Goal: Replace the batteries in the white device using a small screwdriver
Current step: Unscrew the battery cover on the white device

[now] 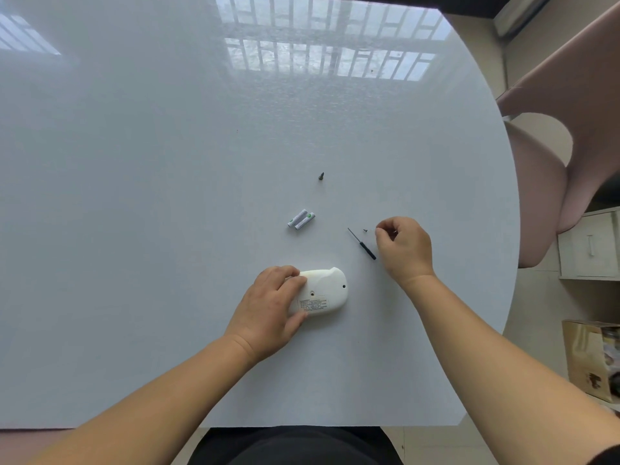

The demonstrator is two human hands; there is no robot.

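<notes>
Near the table's front edge, the white device (pixel 320 293) lies back-side up under my left hand (pixel 268 310); I hold it with fingers curled over its left end and thumb along its near side, so it cannot slide on the glossy white table (pixel 134 196) while I work on the cover. My right hand (pixel 404 245) hovers to the right of the device and beyond it, fingers bent inward with the fingertips drawn together. Whether it pinches anything I cannot tell.

Just left of that hand lies a tiny dark screw (pixel 365 230), and beside it the small screwdriver (pixel 362 245), its black handle pointing toward me and its thin shaft away. I judge they sit there to stay within easy reach. Beyond the device, two batteries (pixel 301 219) lie side by side and touching, white with green ends. Farther out still stands a small dark bit (pixel 321 176), apart from everything.

The device is a rounded, pebble-like white shell. Its back shows a printed label near my thumb, one dark screw hole at the middle and another near the right end, with a seam curving across.
</notes>
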